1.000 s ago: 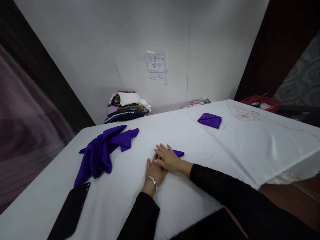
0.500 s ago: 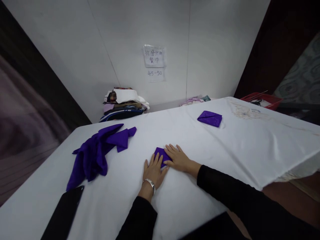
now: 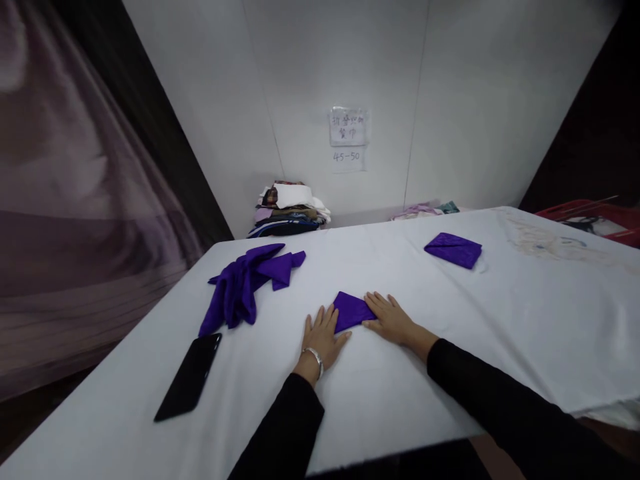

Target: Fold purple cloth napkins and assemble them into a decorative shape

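- Left hand (image 3: 321, 339): grip wide and flat, fingers over the left side of the folded purple cloth (image 3: 351, 311).
- Right hand (image 3: 393, 321): grip likewise flat, fingers on its right end.
- That cloth lies on the white-covered counter (image 3: 380, 393), between the hands.
- Leftward, a crumpled purple heap (image 3: 233, 287); a black slab (image 3: 190, 380) just beside.
- Back right, a purple packet (image 3: 454, 249).

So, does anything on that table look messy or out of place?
The crumpled purple heap on the left: it looks untidy against the flat purple cloth in the middle and the folded purple cloth farther right. The black phone near the heap also seems a bit odd among cloths. I see no spill or damage.
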